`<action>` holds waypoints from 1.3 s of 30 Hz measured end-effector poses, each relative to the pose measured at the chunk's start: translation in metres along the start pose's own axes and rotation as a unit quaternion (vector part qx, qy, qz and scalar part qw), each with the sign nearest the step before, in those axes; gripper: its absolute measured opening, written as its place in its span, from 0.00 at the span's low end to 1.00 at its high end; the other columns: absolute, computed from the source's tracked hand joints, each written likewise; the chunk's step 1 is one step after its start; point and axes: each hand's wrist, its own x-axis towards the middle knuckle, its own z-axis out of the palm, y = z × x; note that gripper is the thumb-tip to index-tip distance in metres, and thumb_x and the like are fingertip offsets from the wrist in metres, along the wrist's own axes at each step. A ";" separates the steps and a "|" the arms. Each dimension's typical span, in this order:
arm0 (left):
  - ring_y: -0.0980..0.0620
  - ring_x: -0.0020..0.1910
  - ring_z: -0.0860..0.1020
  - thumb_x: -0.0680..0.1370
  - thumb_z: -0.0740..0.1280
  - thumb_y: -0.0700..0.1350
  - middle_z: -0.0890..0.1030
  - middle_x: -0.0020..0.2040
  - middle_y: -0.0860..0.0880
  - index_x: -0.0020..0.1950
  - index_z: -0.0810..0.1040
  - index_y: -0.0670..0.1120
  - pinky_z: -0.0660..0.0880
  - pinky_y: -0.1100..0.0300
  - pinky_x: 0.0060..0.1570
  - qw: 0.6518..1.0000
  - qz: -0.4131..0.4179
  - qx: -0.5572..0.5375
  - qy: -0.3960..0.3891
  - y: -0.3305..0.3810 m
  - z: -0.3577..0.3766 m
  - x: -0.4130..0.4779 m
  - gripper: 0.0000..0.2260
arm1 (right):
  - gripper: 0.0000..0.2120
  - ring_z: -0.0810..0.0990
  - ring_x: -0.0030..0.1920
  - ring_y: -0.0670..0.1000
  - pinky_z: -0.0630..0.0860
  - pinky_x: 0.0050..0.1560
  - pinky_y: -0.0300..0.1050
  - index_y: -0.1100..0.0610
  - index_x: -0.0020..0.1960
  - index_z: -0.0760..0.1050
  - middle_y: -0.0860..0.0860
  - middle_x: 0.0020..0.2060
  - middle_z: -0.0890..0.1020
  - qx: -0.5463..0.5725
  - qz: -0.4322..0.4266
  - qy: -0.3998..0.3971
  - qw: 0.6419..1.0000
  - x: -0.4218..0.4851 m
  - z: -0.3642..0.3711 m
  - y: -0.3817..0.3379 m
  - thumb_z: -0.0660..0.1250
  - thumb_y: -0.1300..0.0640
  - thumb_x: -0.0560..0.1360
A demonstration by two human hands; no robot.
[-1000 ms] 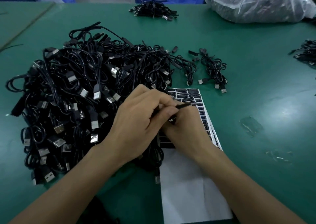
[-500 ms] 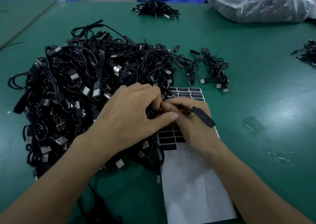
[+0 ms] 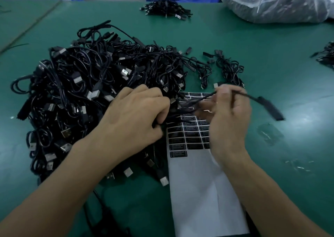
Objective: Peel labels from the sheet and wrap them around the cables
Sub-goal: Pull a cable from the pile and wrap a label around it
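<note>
A white label sheet [image 3: 202, 191] lies on the green table in front of me, with several black labels [image 3: 193, 139] on its upper part. To its left spreads a large pile of black USB cables [image 3: 86, 92]. My right hand [image 3: 229, 124] is raised over the sheet and pinches one black cable [image 3: 253, 96], whose flat black end [image 3: 271, 108] hangs out to the right. My left hand [image 3: 137, 114] rests at the pile's right edge, fingers curled around cables there. Motion blur hides the fingertips of my right hand.
A small group of cables [image 3: 229, 68] lies beyond the sheet. Another bundle [image 3: 166, 9] sits at the far middle, and a clear plastic bag of cables [image 3: 276, 1] at the far right. More cables [image 3: 325, 56] lie at the right edge. Bits of clear film [image 3: 269, 133] lie right of the sheet.
My right hand has lifted and drawn the cable away to the right, so its flat end now hangs past the sheet. My left hand stayed at the pile's edge.
</note>
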 end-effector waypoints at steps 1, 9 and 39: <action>0.56 0.46 0.68 0.69 0.73 0.43 0.71 0.42 0.59 0.40 0.69 0.57 0.63 0.59 0.53 1.000 -0.001 0.003 -0.017 -0.003 -0.001 0.000 0.15 | 0.08 0.84 0.32 0.49 0.80 0.32 0.41 0.56 0.49 0.69 0.47 0.37 0.77 0.036 0.009 0.028 0.999 0.005 -0.005 -0.004 0.55 0.57 0.86; 0.56 0.55 0.70 0.75 0.70 0.51 0.73 0.51 0.61 0.49 0.78 0.60 0.60 0.56 0.60 0.996 -0.015 0.072 -0.048 0.003 0.005 0.000 0.05 | 0.07 0.83 0.30 0.54 0.79 0.31 0.43 0.59 0.52 0.69 0.51 0.28 0.80 0.191 0.092 0.079 0.974 0.025 -0.026 -0.013 0.59 0.55 0.85; 0.54 0.20 0.76 0.73 0.65 0.59 0.80 0.27 0.49 0.50 0.83 0.54 0.73 0.65 0.24 0.879 -0.075 -0.465 -0.075 0.016 -0.020 -0.001 0.13 | 0.09 0.74 0.30 0.43 0.70 0.35 0.36 0.50 0.49 0.87 0.47 0.32 0.81 0.170 0.206 -0.311 0.912 0.001 -0.018 -0.012 0.73 0.53 0.69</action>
